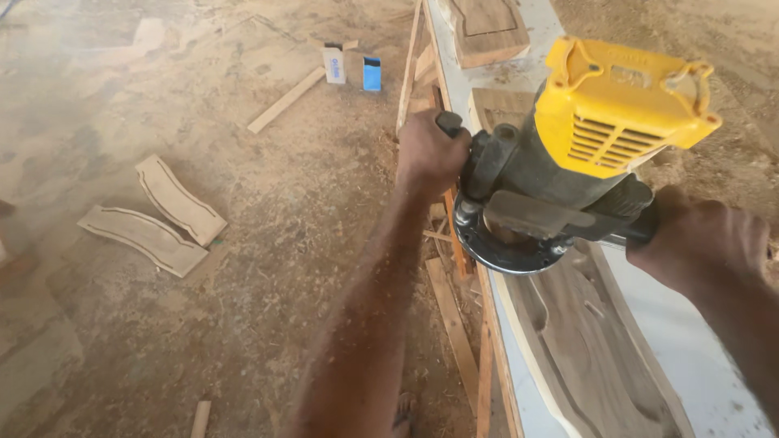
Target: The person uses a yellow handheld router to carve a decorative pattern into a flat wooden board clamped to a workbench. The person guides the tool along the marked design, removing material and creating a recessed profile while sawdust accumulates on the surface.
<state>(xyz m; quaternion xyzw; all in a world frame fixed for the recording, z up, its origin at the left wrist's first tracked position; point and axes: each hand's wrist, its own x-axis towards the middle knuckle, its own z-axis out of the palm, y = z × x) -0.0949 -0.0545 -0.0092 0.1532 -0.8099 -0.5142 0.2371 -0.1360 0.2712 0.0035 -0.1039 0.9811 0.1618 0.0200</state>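
A router (560, 154) with a yellow cap and grey body sits base-down on a curved wooden panel (592, 349), which lies on a pale workbench (698, 365) at the right of the view. The left hand (428, 156) is wrapped tight around the router's black left handle; the right hand (704, 243) is closed around the right handle, close to the panel's far edge. More shaped panels (487, 28) lie further up the bench, beyond the tool.

Timber slats (450, 324) lean under the bench's near edge. On the sawdust-covered floor (268, 243), two carved wooden pieces (158, 217) lie side by side well to the left, and a loose strip of wood (286, 100) rests near two small upright boxes: one white with a blue label (333, 62), one bright blue (372, 73).
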